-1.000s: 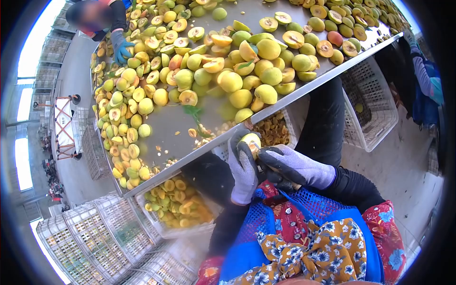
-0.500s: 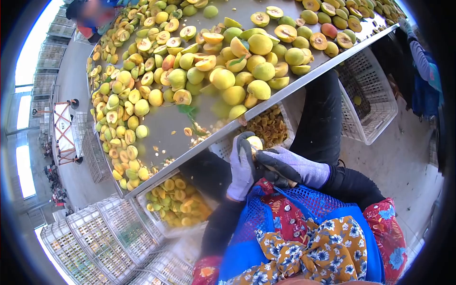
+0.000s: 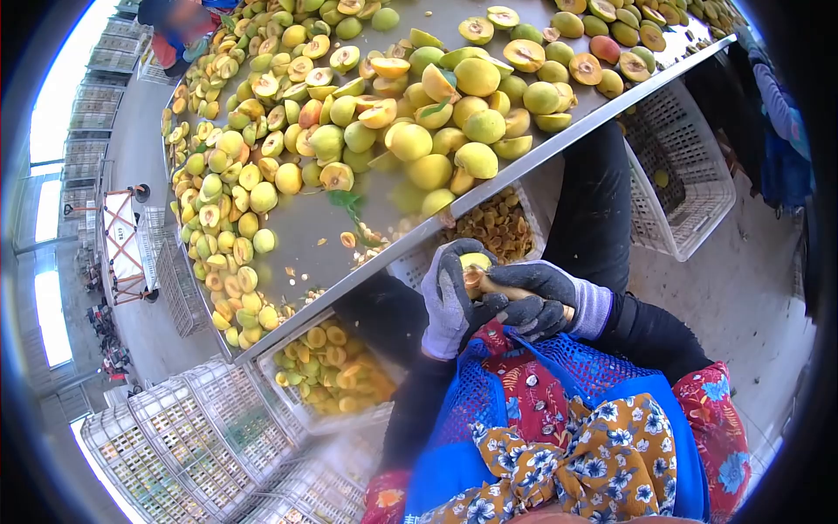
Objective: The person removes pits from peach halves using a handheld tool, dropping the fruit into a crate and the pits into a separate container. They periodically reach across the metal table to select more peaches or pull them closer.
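Observation:
Near my lap, just in front of the table edge, my gloved left hand (image 3: 443, 301) is wrapped round a yellow-green stone fruit (image 3: 474, 260), whose brownish flesh shows on the near side. My gloved right hand (image 3: 552, 293) closes on a wooden-handled tool (image 3: 515, 278) pointed at the fruit. Its tip is at or in the fruit and cannot be made out. Both hands are close together, fingertips nearly touching. Many whole and halved stone fruits (image 3: 406, 144) lie on the metal table (image 3: 301, 236) ahead of them.
Below the table edge, a crate holds brownish fruit scraps (image 3: 496, 229), and another holds fruit halves (image 3: 327, 367). A white crate (image 3: 690, 188) stands at right; stacked crates (image 3: 188, 428) fill the lower left. Other people are at the far left (image 3: 179, 31) and right (image 3: 781, 131).
My right hand has turned, bringing the tool's wooden handle into view against the fruit. The fruit has tilted, showing its brownish flesh. The camera view has shifted slightly.

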A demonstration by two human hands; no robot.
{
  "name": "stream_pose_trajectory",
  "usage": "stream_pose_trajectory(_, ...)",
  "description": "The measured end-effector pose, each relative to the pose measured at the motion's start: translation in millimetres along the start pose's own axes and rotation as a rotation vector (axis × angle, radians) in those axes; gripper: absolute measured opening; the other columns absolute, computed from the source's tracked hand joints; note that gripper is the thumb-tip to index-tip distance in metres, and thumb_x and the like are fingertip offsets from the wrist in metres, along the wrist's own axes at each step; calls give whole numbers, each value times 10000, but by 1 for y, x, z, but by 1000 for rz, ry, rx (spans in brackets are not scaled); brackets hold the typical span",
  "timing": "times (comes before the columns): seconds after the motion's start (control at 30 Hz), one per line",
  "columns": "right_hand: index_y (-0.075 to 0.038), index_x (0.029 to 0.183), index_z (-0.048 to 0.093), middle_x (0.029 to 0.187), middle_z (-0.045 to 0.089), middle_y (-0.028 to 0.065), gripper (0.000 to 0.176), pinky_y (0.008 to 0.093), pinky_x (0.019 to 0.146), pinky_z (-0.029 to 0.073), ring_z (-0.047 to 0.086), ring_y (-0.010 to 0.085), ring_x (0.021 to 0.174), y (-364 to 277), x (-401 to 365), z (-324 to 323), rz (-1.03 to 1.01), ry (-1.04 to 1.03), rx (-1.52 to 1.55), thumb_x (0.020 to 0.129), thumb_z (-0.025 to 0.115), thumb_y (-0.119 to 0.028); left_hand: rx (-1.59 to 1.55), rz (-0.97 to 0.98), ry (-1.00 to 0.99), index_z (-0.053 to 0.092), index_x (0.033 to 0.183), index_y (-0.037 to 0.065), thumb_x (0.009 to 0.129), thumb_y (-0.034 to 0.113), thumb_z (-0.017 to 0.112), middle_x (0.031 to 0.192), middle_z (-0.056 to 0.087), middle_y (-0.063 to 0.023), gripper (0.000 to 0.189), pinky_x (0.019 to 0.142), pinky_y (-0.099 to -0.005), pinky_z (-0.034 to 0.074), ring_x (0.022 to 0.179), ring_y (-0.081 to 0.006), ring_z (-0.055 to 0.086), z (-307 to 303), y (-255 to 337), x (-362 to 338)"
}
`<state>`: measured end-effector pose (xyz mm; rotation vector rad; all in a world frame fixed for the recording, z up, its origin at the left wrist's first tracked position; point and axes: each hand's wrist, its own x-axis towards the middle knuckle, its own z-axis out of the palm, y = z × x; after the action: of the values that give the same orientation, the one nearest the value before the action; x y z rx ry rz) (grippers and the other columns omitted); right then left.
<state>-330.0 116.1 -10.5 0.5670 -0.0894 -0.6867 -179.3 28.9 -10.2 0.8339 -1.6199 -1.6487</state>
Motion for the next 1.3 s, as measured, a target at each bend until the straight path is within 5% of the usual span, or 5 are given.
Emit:
stream_pose_trajectory(0.57,-20,926,532,542,449,17,418,211,302,326,385,88,333,17,0,16,-384,250,-492,1008,470,-425,14,-139,187,559,1089,9,860,405,685,961,638,-109,474,761,-293,520,842,-175,639,15,-36,1)
stream_pose_trajectory(0.6,-35,931,537,544,453,15,397,217,306,326,387,95,332,16,-3,14,-408,210,-527,1009,474,-419,475,225,207,556,1116,23,879,361,653,916,640,-89,424,729,-292,524,780,-174,643,6,-39,6)
stream_pose_trajectory(0.7,-21,938,541,548,448,-1,419,213,294,307,373,90,328,7,-7,15,-388,214,-588,1019,432,-417,-314,-425,344,554,1142,53,989,223,516,907,612,-63,232,575,-222,515,727,-148,625,-15,-5,-11)
stream_pose_trajectory(1.0,-33,1088,591,574,510,1,388,198,341,358,470,79,379,-18,-6,-13,-407,532,-589,1009,482,-397,1903,-492,571,542,1213,4,977,281,533,1155,612,-235,363,918,-461,462,1061,-405,576,-182,25,-74)
stream_pose_trajectory(1.3,-16,940,605,557,513,-4,429,210,423,355,471,63,427,-6,-1,17,-502,631,-1164,1010,467,-417,1499,-121,-24,469,1333,53,797,341,716,1293,477,-281,657,998,-504,419,1186,-454,470,-168,-17,170)
